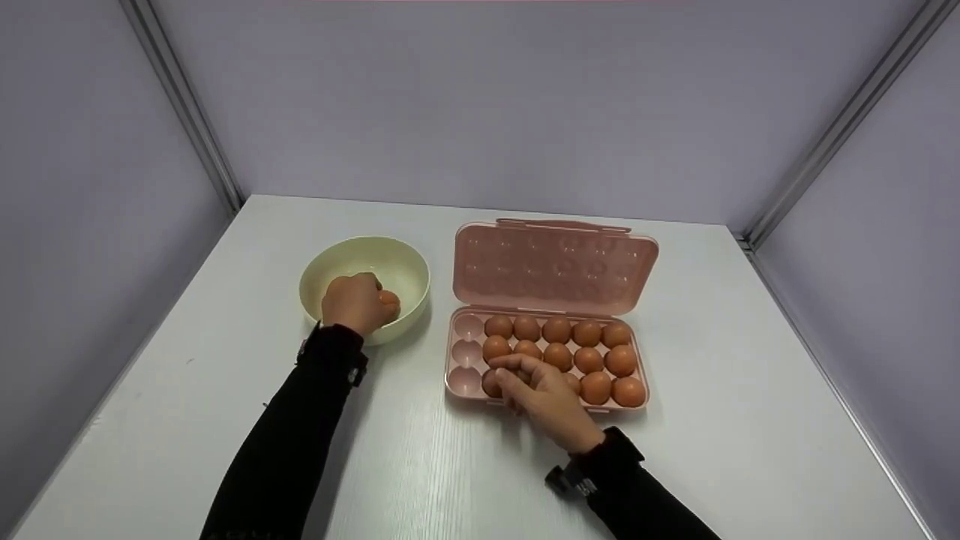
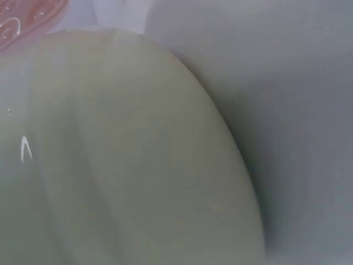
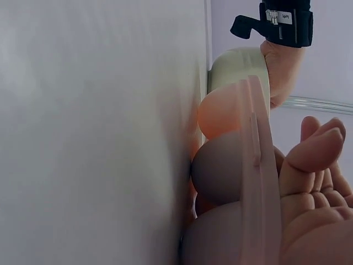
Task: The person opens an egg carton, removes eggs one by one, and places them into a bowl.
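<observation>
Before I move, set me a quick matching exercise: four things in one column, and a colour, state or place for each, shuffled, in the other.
1. Bowl
2. Egg carton
3. Left hand
4. Right hand

A. Above rows of eggs
B. Pale green
C. Down in the bowl
D. Pink, with its lid open

Pairs: 1-B, 2-D, 3-C, 4-A

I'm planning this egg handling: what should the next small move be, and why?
Probably the left hand should lift an egg from the bowl: it reaches in beside eggs there, while the carton's leftmost three cups stand empty and the right hand looks free.
</observation>
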The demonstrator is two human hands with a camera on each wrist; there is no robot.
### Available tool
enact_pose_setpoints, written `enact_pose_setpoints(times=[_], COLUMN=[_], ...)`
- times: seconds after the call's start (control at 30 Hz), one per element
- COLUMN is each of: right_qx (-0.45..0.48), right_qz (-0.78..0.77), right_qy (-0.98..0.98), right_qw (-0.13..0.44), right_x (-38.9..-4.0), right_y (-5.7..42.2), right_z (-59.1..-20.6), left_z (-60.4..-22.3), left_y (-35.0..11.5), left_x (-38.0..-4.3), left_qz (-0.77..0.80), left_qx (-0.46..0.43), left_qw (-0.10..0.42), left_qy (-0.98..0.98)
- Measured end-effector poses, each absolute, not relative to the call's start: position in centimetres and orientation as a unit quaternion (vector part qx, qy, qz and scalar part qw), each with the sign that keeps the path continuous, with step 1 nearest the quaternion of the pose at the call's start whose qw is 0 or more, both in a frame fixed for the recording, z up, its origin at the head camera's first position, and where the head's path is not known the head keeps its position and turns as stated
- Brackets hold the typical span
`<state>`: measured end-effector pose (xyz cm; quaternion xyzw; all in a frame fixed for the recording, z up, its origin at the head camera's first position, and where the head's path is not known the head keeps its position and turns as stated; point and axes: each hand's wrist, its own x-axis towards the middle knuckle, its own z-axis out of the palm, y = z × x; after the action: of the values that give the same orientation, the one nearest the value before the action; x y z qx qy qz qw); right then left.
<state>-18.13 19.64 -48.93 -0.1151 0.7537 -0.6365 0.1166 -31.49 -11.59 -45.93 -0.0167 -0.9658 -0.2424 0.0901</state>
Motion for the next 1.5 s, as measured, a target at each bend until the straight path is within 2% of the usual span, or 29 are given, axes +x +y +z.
enact_pose_setpoints(times=[0.4, 0.63, 0.73, 0.9, 1.03, 1.1, 1.2, 1.3, 1.43, 1.5], right_qx=[-0.113, -0.118, -0.116, -0.119, -0.119, -0.116, -0.123, -0.153, -0.238, -0.241], right_qz=[-0.631, -0.624, -0.626, -0.629, -0.633, -0.635, -0.632, -0.606, -0.457, -0.347], right_qy=[0.76, 0.765, 0.763, 0.761, 0.757, 0.755, 0.759, 0.78, 0.838, 0.86], right_qw=[0.11, 0.11, 0.112, 0.111, 0.111, 0.112, 0.097, 0.036, -0.179, -0.287], right_x=[-18.0, -17.9, -17.9, -17.9, -17.9, -17.8, -17.7, -17.5, -17.4, -17.6], right_y=[19.6, 19.5, 19.5, 19.5, 19.5, 19.4, 19.2, 19.0, 18.8, 18.8], right_z=[-48.8, -48.8, -48.9, -48.8, -48.8, -48.8, -48.8, -48.9, -49.1, -49.2], left_z=[-45.3, -45.9, -45.5, -44.6, -45.0, -45.5, -46.3, -47.0, -47.3, -47.5], left_y=[-11.4, -11.7, -11.2, -8.4, -5.1, -3.8, -2.6, -2.1, -2.3, -2.4], left_x=[-30.9, -31.1, -30.5, -28.0, -25.1, -23.7, -22.0, -20.8, -20.0, -19.9], left_qz=[-0.238, -0.301, -0.309, -0.332, -0.361, -0.366, -0.376, -0.385, -0.365, -0.354], left_qx=[-0.029, 0.001, -0.007, -0.053, -0.145, -0.182, -0.198, -0.181, -0.153, -0.141], left_qw=[0.098, 0.091, 0.119, 0.241, 0.321, 0.336, 0.326, 0.298, 0.276, 0.272], left_qy=[-0.966, -0.949, -0.943, -0.911, -0.864, -0.849, -0.844, -0.855, -0.876, -0.884])
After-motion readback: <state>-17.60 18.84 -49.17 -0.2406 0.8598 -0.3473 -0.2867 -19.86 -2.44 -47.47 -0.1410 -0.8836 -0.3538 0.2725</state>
